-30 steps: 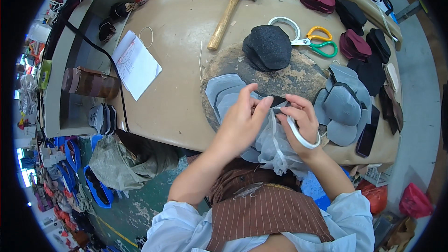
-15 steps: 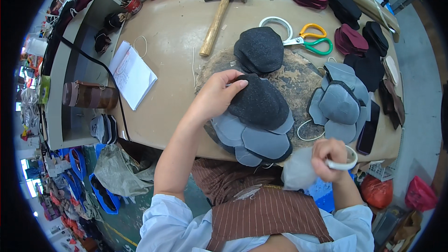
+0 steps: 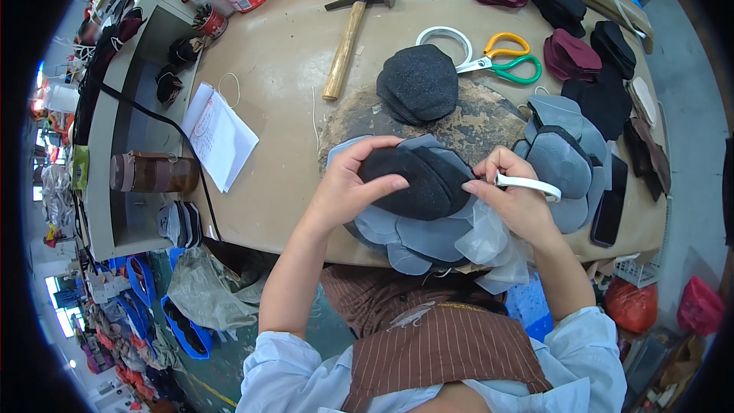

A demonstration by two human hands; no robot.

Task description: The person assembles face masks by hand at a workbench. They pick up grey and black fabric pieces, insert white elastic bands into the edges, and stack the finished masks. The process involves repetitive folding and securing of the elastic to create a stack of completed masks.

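My left hand (image 3: pixel 344 191) grips a stack of black shaped fabric pieces (image 3: pixel 419 187), its thumb across the top and its other fingers behind the edge. Beneath lies a pile of grey shaped pieces (image 3: pixel 417 233) on a worn round board (image 3: pixel 348 118). My right hand (image 3: pixel 521 203) carries a white tape roll (image 3: pixel 539 186), while its thumb and forefinger pinch at the stack's right edge. Crumpled translucent plastic (image 3: pixel 495 248) hangs under that hand. Another black stack (image 3: pixel 418 82) sits farther back on the board, and more grey pieces (image 3: pixel 562 160) lie to the right.
Scissors (image 3: pixel 501 61), a second tape roll (image 3: pixel 446 34) and a hammer (image 3: pixel 348 46) lie toward the back. Maroon pieces (image 3: pixel 572 56) and black stacks line the right side near a phone (image 3: pixel 609 210). Notepad (image 3: pixel 222 138) and brown bottle (image 3: pixel 153 173) are at left.
My right hand has come up from the table's front edge to the black stack, bringing the tape roll. My left hand has shifted from pinching the stack's top to gripping its left side.
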